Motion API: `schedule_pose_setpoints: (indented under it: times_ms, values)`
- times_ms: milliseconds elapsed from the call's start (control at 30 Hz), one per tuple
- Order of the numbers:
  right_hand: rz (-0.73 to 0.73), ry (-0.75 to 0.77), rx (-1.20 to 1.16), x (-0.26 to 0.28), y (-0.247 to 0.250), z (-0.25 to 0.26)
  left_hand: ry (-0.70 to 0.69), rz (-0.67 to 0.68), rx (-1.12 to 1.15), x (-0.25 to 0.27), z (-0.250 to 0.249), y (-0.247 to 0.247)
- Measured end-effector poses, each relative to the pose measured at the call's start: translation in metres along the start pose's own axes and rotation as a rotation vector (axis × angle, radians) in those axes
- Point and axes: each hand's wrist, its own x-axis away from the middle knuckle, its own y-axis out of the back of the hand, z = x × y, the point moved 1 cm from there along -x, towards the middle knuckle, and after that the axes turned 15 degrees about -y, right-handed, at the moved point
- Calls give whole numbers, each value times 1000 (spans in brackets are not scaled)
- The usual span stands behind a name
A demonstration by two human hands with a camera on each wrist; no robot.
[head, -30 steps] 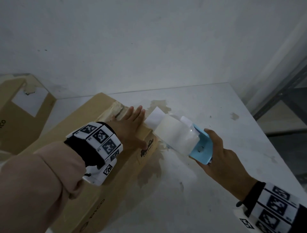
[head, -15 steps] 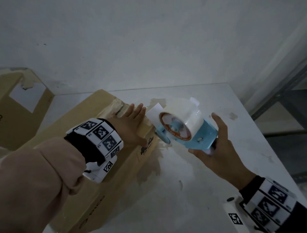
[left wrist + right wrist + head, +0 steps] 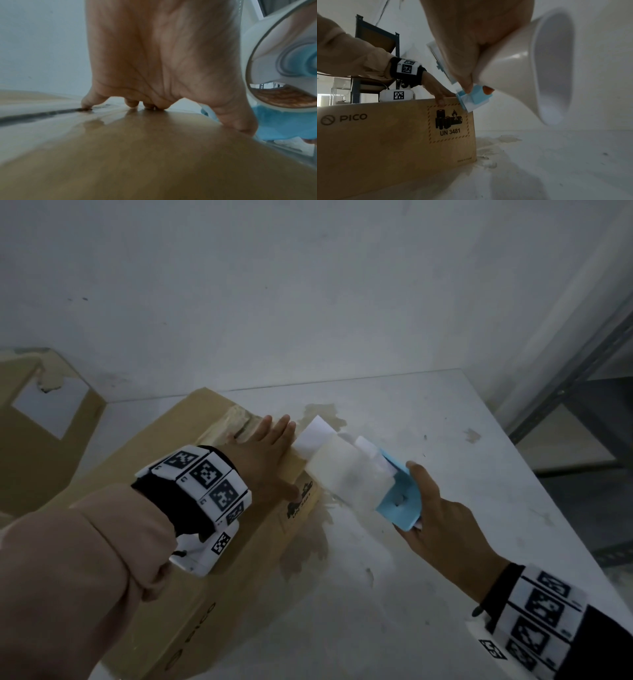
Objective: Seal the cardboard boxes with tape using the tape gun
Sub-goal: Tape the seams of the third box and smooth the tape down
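At the far left of the head view a second cardboard box [image 3: 41, 422] stands against the wall. Left of centre, the cardboard box [image 3: 191, 559] to be sealed lies on the bench [image 3: 445, 542], its far corner near mid-frame. The left hand [image 3: 263, 453] lies flat on its lid, fingers straight and spread, likely pinning the flaps down for taping. Just right of it, the right hand [image 3: 442, 525] grips the blue tape gun [image 3: 399, 501], wrist angled so the roll and mouth meet the box's top corner, seemingly to start a strip there.
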Motion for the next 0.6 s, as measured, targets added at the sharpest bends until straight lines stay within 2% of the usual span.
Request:
schedule_pose_setpoints:
  times_ms: [200, 267, 300, 333, 433, 533, 600]
  values:
    - [-24, 27, 79, -1, -8, -6, -9, 22, 1, 2, 0, 2]
    - [94, 7, 146, 8, -12, -24, -13, 36, -9, 3, 0, 5]
    - [170, -62, 148, 17, -11, -39, -17, 54, -8, 3, 0, 5]
    - [199, -162, 110, 28, -11, -55, -19, 69, -5, 2, 1, 5]
    - [120, -378, -95, 45, -7, -79, -14, 109, -3, 3, 2, 7]
    - [23, -352, -233, 27, -10, -62, -14, 97, 5, 3, 0, 6]
    - [46, -409, -305, 5, -19, -56, -18, 95, 16, 3, 2, 7]
